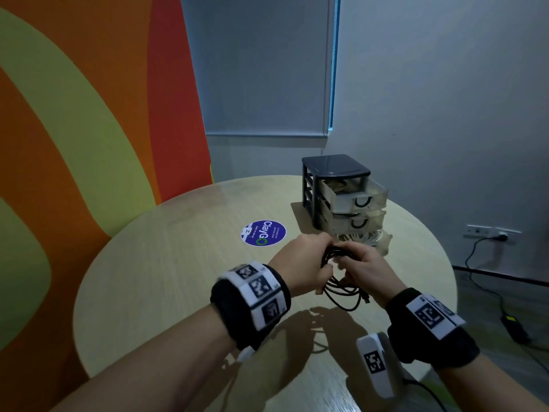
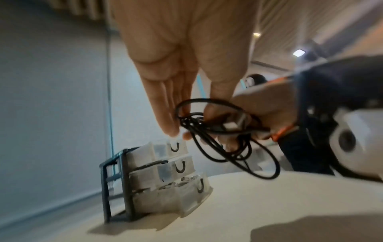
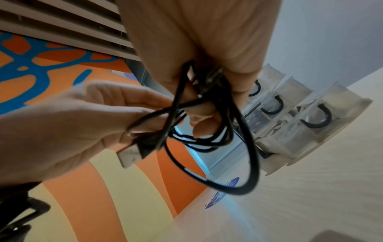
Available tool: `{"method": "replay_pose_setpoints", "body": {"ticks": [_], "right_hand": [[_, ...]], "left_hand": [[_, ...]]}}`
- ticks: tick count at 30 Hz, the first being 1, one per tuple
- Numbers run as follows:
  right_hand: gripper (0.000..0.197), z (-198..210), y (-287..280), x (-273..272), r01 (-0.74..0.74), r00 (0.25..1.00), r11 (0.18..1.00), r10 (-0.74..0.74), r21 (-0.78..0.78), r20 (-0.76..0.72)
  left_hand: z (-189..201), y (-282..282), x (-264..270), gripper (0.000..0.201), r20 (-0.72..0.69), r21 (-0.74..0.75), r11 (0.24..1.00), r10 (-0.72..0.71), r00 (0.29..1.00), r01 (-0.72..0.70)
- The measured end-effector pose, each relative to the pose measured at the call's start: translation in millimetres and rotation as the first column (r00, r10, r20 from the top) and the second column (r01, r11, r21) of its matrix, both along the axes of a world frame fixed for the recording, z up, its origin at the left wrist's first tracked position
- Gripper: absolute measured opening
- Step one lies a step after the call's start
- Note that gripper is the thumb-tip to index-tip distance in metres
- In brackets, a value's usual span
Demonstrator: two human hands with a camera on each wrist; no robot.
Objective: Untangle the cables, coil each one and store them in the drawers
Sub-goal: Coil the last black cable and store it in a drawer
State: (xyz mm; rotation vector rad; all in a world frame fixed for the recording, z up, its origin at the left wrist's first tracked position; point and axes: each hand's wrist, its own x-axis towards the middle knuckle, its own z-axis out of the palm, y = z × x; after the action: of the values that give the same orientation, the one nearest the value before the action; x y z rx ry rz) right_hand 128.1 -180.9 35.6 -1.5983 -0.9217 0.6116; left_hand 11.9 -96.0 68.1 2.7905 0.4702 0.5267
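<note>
A black cable [image 1: 341, 289] hangs in loose loops between both hands above the round table [image 1: 178, 263]. My left hand [image 1: 323, 263] pinches it near its USB plug [image 3: 130, 155]. My right hand [image 1: 349, 270] grips the bunched loops [image 3: 207, 91] from the other side. Just beyond the hands stands the dark drawer unit [image 1: 335, 173] with three translucent drawers [image 2: 176, 167]. Its top drawer [image 1: 353, 191] is pulled out with something coiled inside, and the bottom drawer holds a white cable [image 1: 362, 237].
A round blue sticker [image 1: 263, 233] lies on the table left of the drawers. The table edge curves close behind the unit. On the floor at right, a black cord runs from a wall socket [image 1: 502, 237] to a power adapter [image 1: 515, 327].
</note>
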Motion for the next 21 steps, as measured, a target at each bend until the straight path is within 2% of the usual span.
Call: {"method": "replay_pose_setpoints", "body": {"ticks": [2,4,8,11,13,16,18,21], "right_hand": [[0.022,-1,4,-2,0.049,0.999,0.999,-0.049,-0.006,-0.014],[0.022,0,9,-3,0.083,0.995,0.997,-0.083,0.000,-0.059],[0.017,2,10,-2,0.085,0.981,0.996,-0.089,-0.031,-0.171],[0.018,2,7,-1,0.059,0.964,0.998,-0.060,-0.013,-0.259],[0.019,2,6,0,0.040,0.972,0.999,-0.040,-0.003,-0.234],[0.022,-1,6,2,0.028,0.997,0.999,-0.029,-0.024,-0.075],[0.024,-5,7,4,0.033,0.995,0.998,-0.027,-0.057,0.097],[0.021,-12,8,4,0.041,0.956,0.996,-0.016,-0.077,0.292]], "left_hand": [[-3,-8,2,0.026,0.009,0.157,0.987,0.033,0.999,-0.034],[-7,-15,4,0.029,-0.011,0.239,0.968,0.083,0.996,-0.078],[-14,-13,8,0.030,-0.138,0.277,0.937,0.259,0.956,-0.214],[-20,-12,9,0.029,-0.206,0.295,0.934,0.269,0.941,-0.203],[-21,-11,9,0.029,-0.173,0.174,0.950,0.290,0.941,-0.260],[-19,-6,11,0.031,-0.112,-0.160,0.920,0.343,0.933,-0.358],[-21,0,15,0.030,-0.086,-0.419,0.840,0.340,0.937,-0.343],[-26,3,17,0.027,-0.048,-0.722,0.640,0.330,0.943,-0.261]]}}
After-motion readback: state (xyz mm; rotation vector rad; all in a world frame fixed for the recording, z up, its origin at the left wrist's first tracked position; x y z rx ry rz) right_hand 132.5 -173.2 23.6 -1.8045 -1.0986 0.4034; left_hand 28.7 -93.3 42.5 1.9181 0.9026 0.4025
